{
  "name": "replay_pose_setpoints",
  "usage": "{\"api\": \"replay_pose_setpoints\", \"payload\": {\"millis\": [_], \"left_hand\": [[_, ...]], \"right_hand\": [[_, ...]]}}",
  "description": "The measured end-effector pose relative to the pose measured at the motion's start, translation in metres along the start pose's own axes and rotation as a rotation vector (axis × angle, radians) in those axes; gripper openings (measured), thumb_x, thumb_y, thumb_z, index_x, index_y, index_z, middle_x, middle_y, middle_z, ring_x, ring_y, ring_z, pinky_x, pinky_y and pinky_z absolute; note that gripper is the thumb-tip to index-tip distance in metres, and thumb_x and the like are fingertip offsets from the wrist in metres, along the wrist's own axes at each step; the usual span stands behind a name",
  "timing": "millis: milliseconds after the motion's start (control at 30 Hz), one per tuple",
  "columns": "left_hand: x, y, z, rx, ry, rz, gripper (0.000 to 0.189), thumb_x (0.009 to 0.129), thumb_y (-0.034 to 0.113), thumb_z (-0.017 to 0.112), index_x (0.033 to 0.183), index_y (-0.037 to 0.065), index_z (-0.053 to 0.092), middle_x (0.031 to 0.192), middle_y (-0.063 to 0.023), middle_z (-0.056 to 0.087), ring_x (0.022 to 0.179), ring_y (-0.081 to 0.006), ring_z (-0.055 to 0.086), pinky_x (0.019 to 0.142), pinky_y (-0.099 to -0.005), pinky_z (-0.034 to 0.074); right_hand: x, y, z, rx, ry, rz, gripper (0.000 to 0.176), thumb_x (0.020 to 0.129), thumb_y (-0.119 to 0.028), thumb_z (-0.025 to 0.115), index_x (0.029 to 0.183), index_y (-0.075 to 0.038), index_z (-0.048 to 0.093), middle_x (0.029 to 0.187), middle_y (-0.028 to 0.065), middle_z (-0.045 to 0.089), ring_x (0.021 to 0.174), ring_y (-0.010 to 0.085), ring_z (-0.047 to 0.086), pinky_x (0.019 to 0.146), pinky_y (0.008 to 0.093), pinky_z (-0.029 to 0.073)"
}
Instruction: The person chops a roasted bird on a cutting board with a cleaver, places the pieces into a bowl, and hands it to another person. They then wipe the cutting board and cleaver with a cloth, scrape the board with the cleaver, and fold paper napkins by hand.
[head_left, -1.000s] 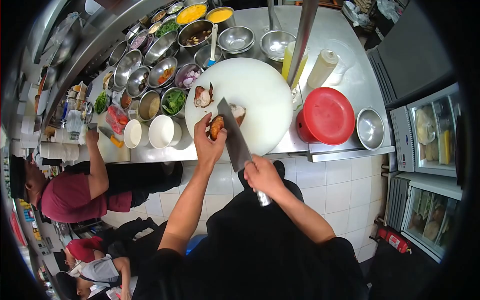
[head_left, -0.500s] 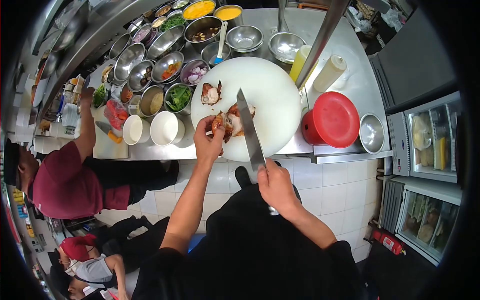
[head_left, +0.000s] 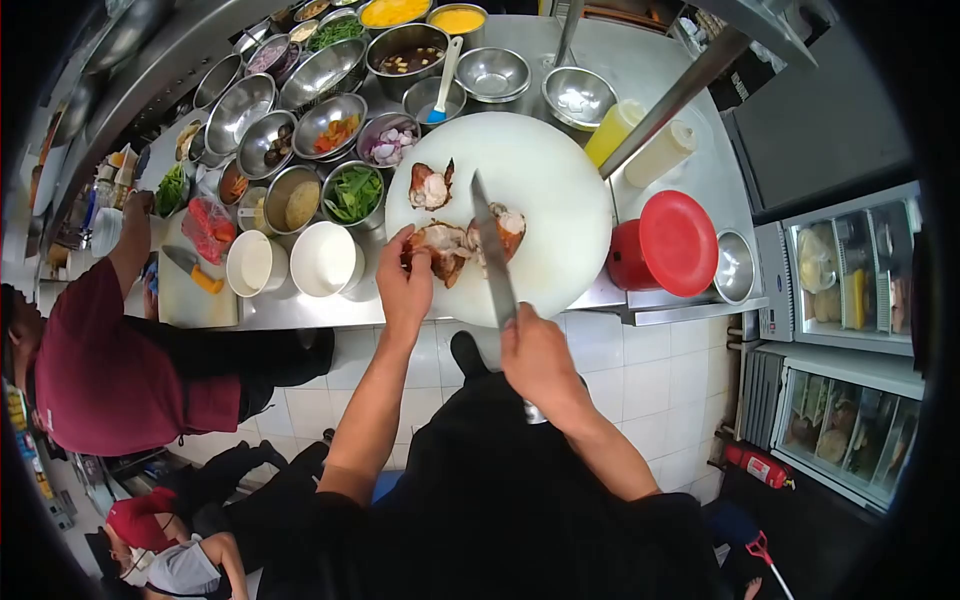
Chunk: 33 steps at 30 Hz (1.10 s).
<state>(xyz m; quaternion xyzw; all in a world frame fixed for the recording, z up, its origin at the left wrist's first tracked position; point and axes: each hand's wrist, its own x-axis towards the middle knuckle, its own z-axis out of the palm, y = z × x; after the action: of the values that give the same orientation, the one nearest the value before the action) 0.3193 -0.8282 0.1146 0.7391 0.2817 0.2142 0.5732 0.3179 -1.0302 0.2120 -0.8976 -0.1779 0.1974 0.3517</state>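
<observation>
On the round white cutting board (head_left: 555, 200) lie browned pieces of roast meat, which look like chicken. My left hand (head_left: 405, 290) grips the near-left chicken piece (head_left: 442, 250) by its left edge, thumb and fingers on it. My right hand (head_left: 540, 360) is wrapped round the handle of a long kitchen knife (head_left: 497, 255), its tip pointing away from me. The blade passes between the held piece and another chicken piece (head_left: 511, 228) on its right, partly covering the join. A smaller chicken piece (head_left: 431, 187) sits apart, farther back on the board.
Left of the board stand two white tubs (head_left: 328, 260), a bowl of green leaves (head_left: 355, 193) and several steel bowls of ingredients. A red plate (head_left: 680, 243) and squeeze bottles (head_left: 662, 153) are on the right. A co-worker in a maroon shirt (head_left: 130, 350) works at the left.
The chicken under the blade has spread: one piece now shows to the knife's right, the held piece to its left. My left hand has moved slightly left. The view has shifted a little.
</observation>
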Motion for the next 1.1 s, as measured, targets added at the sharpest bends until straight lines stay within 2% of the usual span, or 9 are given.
{"api": "replay_pose_setpoints", "payload": {"millis": [133,200,300,333,367,400,667,900,1100], "left_hand": [[-0.004,0.020,-0.014,0.205,-0.048,0.132,0.045,0.090,0.023,0.059,0.131,0.005,0.055,0.125,-0.0199,0.053,0.108,-0.0260,0.055,0.091,-0.0369,0.044],[-0.013,0.035,-0.012,0.762,-0.015,0.531,0.045,0.088,0.037,0.062,0.123,0.008,0.062,0.135,-0.0294,0.040,0.127,-0.0453,0.037,0.104,-0.0613,0.023],[-0.009,0.023,-0.013,0.929,-0.159,0.503,0.054,0.088,0.054,0.057,0.128,0.017,0.061,0.145,-0.0305,0.031,0.136,-0.0517,0.019,0.105,-0.0696,0.004],[-0.006,0.022,-0.011,0.960,-0.156,0.487,0.055,0.087,0.056,0.057,0.124,0.016,0.064,0.146,-0.0322,0.028,0.136,-0.0506,0.021,0.104,-0.0708,0.007],[-0.002,0.024,-0.012,0.965,-0.153,0.489,0.055,0.087,0.056,0.057,0.124,0.016,0.064,0.146,-0.0322,0.028,0.136,-0.0506,0.021,0.104,-0.0708,0.007],[0.002,0.026,-0.012,1.003,-0.203,0.485,0.057,0.085,0.056,0.059,0.126,0.017,0.062,0.146,-0.0322,0.028,0.136,-0.0506,0.021,0.104,-0.0706,0.007],[-0.003,0.031,-0.011,0.934,-0.283,0.300,0.101,0.065,0.040,0.084,0.148,0.015,0.031,0.146,-0.0272,0.031,0.136,-0.0408,0.028,0.106,-0.0666,0.012],[0.016,0.045,0.005,0.789,-0.067,0.528,0.093,0.067,0.032,0.084,0.145,0.011,0.037,0.143,-0.0249,0.036,0.130,-0.0403,0.036,0.103,-0.0561,0.025],[-0.007,0.067,0.065,0.923,-0.230,0.472,0.102,0.064,0.045,0.082,0.145,0.008,0.033,0.126,-0.0185,0.052,0.120,-0.0352,0.045,0.100,-0.0498,0.028]], "right_hand": [[-0.001,0.018,-0.023,0.076,0.164,-0.028,0.013,0.088,-0.004,0.051,0.092,0.009,0.052,0.067,0.0286,0.059,0.066,0.0459,0.061,0.060,0.0515,0.047],[-0.003,0.028,-0.031,0.105,0.157,0.020,0.013,0.088,-0.004,0.051,0.091,0.008,0.052,0.066,0.0284,0.058,0.065,0.0458,0.061,0.059,0.0510,0.046],[-0.009,0.049,-0.029,0.170,0.164,0.098,0.012,0.090,-0.005,0.050,0.089,0.007,0.053,0.063,0.0274,0.056,0.062,0.0452,0.059,0.056,0.0488,0.044],[-0.011,0.059,-0.025,0.201,0.152,0.111,0.014,0.092,-0.007,0.047,0.086,0.005,0.052,0.059,0.0170,0.054,0.053,0.0293,0.055,0.048,0.0397,0.042],[-0.011,0.070,-0.021,0.234,0.144,0.125,0.018,0.095,-0.010,0.045,0.083,0.002,0.051,0.056,0.0065,0.053,0.043,0.0134,0.052,0.040,0.0307,0.040],[-0.011,0.076,-0.019,0.242,0.139,0.140,0.020,0.095,-0.011,0.044,0.082,0.001,0.050,0.056,0.0040,0.050,0.041,0.0100,0.048,0.037,0.0271,0.038],[-0.021,0.080,-0.038,0.530,0.088,0.293,0.019,0.094,-0.011,0.043,0.079,-0.001,0.049,0.055,0.0035,0.048,0.040,0.0110,0.047,0.036,0.0278,0.037],[-0.017,0.089,-0.055,0.663,-0.034,0.374,0.019,0.094,-0.014,0.043,0.084,0.000,0.052,0.059,0.0040,0.050,0.043,0.0112,0.049,0.038,0.0282,0.040],[-0.021,0.100,-0.070,0.677,0.019,0.324,0.019,0.094,-0.013,0.043,0.082,0.000,0.051,0.059,0.0036,0.050,0.043,0.0110,0.049,0.037,0.0280,0.039]]}}
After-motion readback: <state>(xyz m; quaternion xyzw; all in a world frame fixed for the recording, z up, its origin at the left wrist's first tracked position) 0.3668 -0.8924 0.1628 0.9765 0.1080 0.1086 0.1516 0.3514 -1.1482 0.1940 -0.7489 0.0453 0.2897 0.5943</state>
